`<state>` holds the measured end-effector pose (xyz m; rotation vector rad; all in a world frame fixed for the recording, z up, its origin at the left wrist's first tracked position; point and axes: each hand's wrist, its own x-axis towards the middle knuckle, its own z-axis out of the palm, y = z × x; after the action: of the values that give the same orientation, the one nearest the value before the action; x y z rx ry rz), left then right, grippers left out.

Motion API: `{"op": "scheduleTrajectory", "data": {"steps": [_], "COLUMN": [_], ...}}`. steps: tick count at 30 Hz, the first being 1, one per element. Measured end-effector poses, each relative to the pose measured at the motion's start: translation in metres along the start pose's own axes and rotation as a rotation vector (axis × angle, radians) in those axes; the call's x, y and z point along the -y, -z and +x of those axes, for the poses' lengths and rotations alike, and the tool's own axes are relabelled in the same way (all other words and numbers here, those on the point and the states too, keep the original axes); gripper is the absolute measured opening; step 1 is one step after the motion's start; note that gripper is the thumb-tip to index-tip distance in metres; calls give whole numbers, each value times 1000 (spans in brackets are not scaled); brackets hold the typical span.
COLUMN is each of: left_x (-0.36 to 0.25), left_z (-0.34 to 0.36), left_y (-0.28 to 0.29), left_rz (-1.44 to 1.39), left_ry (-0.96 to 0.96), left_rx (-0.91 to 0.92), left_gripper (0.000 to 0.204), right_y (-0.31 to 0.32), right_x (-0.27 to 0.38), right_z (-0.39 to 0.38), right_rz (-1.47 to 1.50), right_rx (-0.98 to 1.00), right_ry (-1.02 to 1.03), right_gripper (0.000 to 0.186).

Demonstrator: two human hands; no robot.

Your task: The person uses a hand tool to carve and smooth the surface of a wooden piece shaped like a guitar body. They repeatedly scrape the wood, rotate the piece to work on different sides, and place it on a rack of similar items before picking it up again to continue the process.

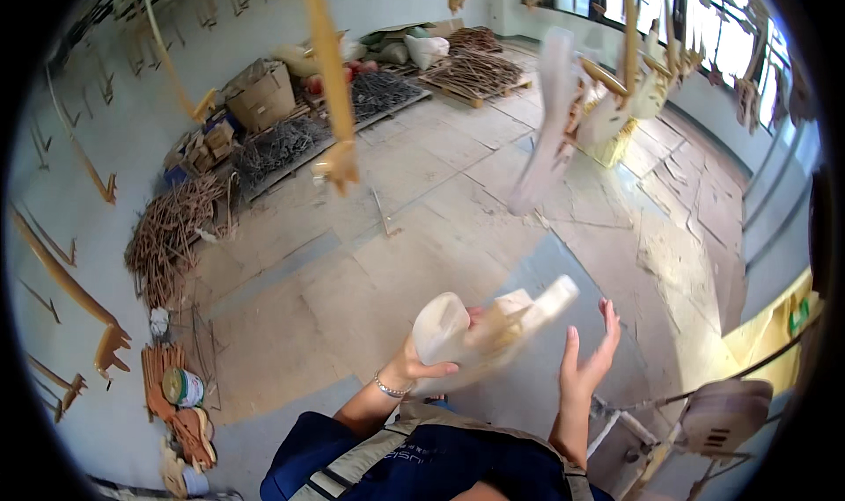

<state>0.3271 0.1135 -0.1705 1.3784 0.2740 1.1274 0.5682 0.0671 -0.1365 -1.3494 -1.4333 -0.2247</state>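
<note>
My left hand [421, 358], with a bracelet at the wrist, grips a pale, cream-white piece [440, 325]. Its near end is rounded like a shoe heel, and its far end is narrower and blocky, smeared by motion. The thumb lies on the near side and fingertips show behind it. To the right, my right hand [588, 365] is raised with its fingers apart and holds nothing. A small gap separates it from the pale piece's far end.
Yellowish hooks [334, 105] hang in front and at left. Pale sole-shaped pieces [550, 123] hang ahead at right. Bundled rods [180, 237], a cardboard box [264, 96] and pallets [475, 96] line the far left. A grey-brown moulded piece [726, 413] rests on a metal frame at lower right.
</note>
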Motion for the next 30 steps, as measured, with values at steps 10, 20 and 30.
{"op": "scheduleTrajectory", "data": {"steps": [10, 20, 30], "left_x": [-46, -111, -168], "left_z": [-58, -10, 73], "left_y": [95, 116, 110], "left_rz": [482, 149, 74], "left_ry": [-126, -370, -626], "left_rx": [-614, -604, -294], "left_gripper": [74, 70, 75], "right_y": [-109, -105, -92], "right_x": [250, 149, 172], "right_z": [148, 206, 168], "right_rz": [-736, -318, 1233], "right_rx": [117, 41, 316], "right_ry": [607, 625, 195], "right_gripper": [66, 100, 31]}}
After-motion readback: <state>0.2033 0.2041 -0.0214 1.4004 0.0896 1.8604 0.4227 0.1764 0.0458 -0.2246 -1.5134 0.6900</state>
